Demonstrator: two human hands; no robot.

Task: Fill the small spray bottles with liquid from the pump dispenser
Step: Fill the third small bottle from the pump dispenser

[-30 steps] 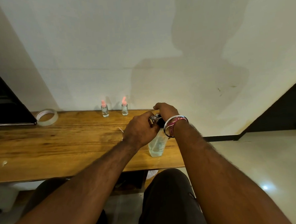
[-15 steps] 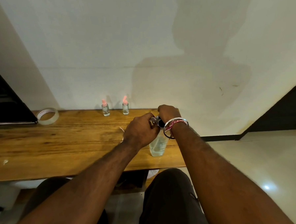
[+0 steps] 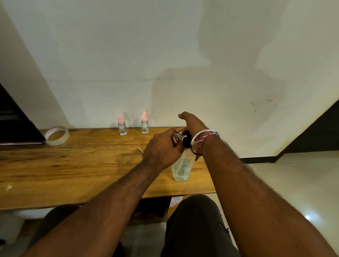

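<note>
A single wide-angle head view looks forward and down from the seated person's eye level, facing a pale plastered wall [image 3: 121, 52] straight ahead. The long brown wooden table [image 3: 68, 169] crosses the middle of the frame at arm's reach, both bare forearms run up from the bottom edge, and the dark-trousered knees sit nearest, directly below the lens.

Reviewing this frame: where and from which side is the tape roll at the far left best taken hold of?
The tape roll lies flat on the table, hole up. Probably come from above and pinch its wall, one finger inside the hole and the thumb outside, at the near side away from the dark object.
</note>
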